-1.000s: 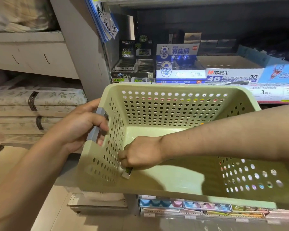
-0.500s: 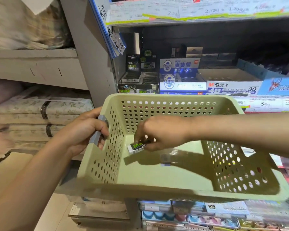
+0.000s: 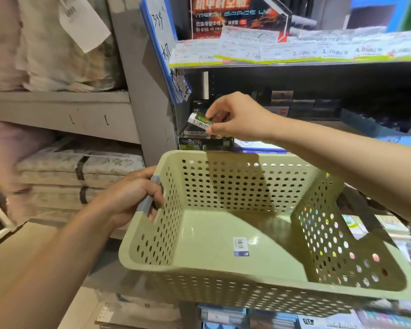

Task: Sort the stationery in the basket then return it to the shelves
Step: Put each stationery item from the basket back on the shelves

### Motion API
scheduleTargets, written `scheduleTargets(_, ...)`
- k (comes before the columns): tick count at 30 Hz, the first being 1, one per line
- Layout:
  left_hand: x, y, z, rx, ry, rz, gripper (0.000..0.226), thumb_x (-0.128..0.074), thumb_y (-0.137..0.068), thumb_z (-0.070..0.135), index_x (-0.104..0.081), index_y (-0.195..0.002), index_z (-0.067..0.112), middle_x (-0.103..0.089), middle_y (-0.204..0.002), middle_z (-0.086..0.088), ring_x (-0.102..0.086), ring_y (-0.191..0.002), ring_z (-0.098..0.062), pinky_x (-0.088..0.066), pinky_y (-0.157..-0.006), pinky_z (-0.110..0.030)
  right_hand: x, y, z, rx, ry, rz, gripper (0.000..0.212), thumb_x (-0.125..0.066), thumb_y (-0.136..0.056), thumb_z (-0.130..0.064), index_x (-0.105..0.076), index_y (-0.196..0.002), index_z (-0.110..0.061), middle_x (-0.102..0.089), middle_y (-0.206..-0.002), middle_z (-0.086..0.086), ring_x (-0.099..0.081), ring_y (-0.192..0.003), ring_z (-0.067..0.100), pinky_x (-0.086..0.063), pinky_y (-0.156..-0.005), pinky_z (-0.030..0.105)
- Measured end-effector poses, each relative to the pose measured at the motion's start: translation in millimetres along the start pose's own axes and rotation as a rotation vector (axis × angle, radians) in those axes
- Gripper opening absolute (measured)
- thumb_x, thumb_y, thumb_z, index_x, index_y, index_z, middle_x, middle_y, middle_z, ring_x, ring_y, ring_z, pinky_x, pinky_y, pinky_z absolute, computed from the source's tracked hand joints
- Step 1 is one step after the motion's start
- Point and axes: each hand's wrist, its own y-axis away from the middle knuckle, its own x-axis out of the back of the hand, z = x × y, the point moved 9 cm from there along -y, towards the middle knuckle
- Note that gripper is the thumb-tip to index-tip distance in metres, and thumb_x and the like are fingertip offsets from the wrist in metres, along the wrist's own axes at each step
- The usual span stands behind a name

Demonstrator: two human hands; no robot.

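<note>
A small white eraser in a green-and-black sleeve (image 3: 199, 120) is pinched between the thumb and fingers of the right hand (image 3: 235, 117), just above the centre of the frame, over a black display box (image 3: 205, 141) on the shelf. The grey handle (image 3: 150, 198) of the pale green perforated plastic basket (image 3: 254, 302) is gripped by the left hand (image 3: 131, 195) at centre left. A barcode sticker (image 3: 240, 245) is seen on the basket floor.

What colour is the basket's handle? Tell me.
Grey, against the pale green basket; the handle shows in the head view.
</note>
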Motion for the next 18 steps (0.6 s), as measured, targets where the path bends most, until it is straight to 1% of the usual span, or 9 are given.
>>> scheduleTargets(2,-0.3,0.5,0.4,0.000,-0.002,-0.001,0.055,-0.037,-0.071,-0.019,-0.066,-0.090,0.023,-0.064,-0.091,-0.022,-0.054,-0.043,-0.020,-0.041,-0.035,-0.024,-1.6,-13.9,6.9,-0.031,0.052,0.009,0.027,-0.070,-0.082,-0.016,-0.066,-0.106,-0.005,-0.070,-0.095,0.007,-0.064,-0.066,0.008,-0.050,-0.066,0.014)
scheduleTargets(3,0.2,0.5,0.4,0.000,-0.002,-0.002,0.054,-0.037,-0.071,-0.019,-0.065,-0.091,0.023,-0.064,-0.092,-0.023,-0.054,-0.045,-0.021,-0.041,-0.035,-0.024,-4.4,-20.0,8.9,-0.036,0.089,0.003,0.026,-0.070,-0.082,-0.017,-0.067,-0.105,-0.004,-0.071,-0.095,0.008,-0.064,-0.070,0.011,-0.050,-0.066,0.014)
scheduleTargets(7,3.1,0.2,-0.6,-0.001,-0.014,-0.005,0.055,-0.037,-0.070,-0.018,-0.066,-0.097,0.020,-0.065,-0.091,-0.023,-0.057,-0.050,-0.026,-0.044,-0.041,-0.029,-17.2,-39.0,15.4,-0.033,0.252,-0.023,0.027,-0.067,-0.084,-0.023,-0.070,-0.105,-0.004,-0.066,-0.109,0.009,-0.062,-0.090,0.020,-0.052,-0.086,0.035)
scheduleTargets(9,4.6,1.5,0.1,-0.008,-0.004,-0.009,0.055,-0.037,-0.070,-0.019,-0.066,-0.098,0.019,-0.067,-0.083,-0.020,-0.056,-0.044,-0.023,-0.043,-0.037,-0.026,-23.9,-44.9,19.6,-0.043,0.281,-0.045,0.030,-0.065,-0.086,-0.026,-0.069,-0.106,-0.004,-0.066,-0.110,0.011,-0.062,-0.099,0.024,-0.051,-0.088,0.038)
scheduleTargets(11,6.9,2.3,0.3,-0.011,-0.013,-0.005,0.054,-0.037,-0.070,-0.019,-0.067,-0.095,0.020,-0.069,-0.073,-0.016,-0.056,-0.045,-0.023,-0.043,-0.036,-0.025,-29.5,-48.9,23.7,-0.053,0.302,-0.064,0.029,-0.064,-0.087,-0.026,-0.069,-0.106,-0.005,-0.067,-0.109,0.013,-0.062,-0.100,0.026,-0.051,-0.087,0.036)
scheduleTargets(14,11.5,3.0,0.5,-0.012,-0.031,0.012,0.056,-0.039,-0.070,-0.018,-0.069,-0.086,0.027,-0.072,-0.072,-0.013,-0.058,-0.052,-0.027,-0.045,-0.043,-0.030,-34.4,-51.9,26.8,-0.055,0.314,-0.077,0.029,-0.064,-0.087,-0.024,-0.069,-0.109,-0.006,-0.066,-0.111,0.010,-0.061,-0.102,0.024,-0.049,-0.086,0.034)
scheduleTargets(16,13.7,2.9,-0.6,-0.007,-0.039,0.011,0.055,-0.038,-0.071,-0.017,-0.067,-0.091,0.025,-0.072,-0.071,-0.012,-0.056,-0.051,-0.027,-0.045,-0.042,-0.029,-38.0,-52.2,27.4,-0.057,0.307,-0.099,0.030,-0.063,-0.088,-0.024,-0.067,-0.112,-0.006,-0.065,-0.114,0.010,-0.060,-0.104,0.024,-0.048,-0.087,0.032)
scheduleTargets(18,15.9,2.6,-2.6,0.003,-0.032,0.013,0.054,-0.037,-0.071,-0.017,-0.063,-0.098,0.022,-0.071,-0.069,-0.013,-0.049,-0.048,-0.026,-0.043,-0.037,-0.026,-40.6,-52.3,27.3,-0.057,0.294,-0.110,0.032,-0.064,-0.087,-0.024,-0.066,-0.114,-0.006,-0.064,-0.116,0.009,-0.059,-0.105,0.023,-0.046,-0.084,0.028)
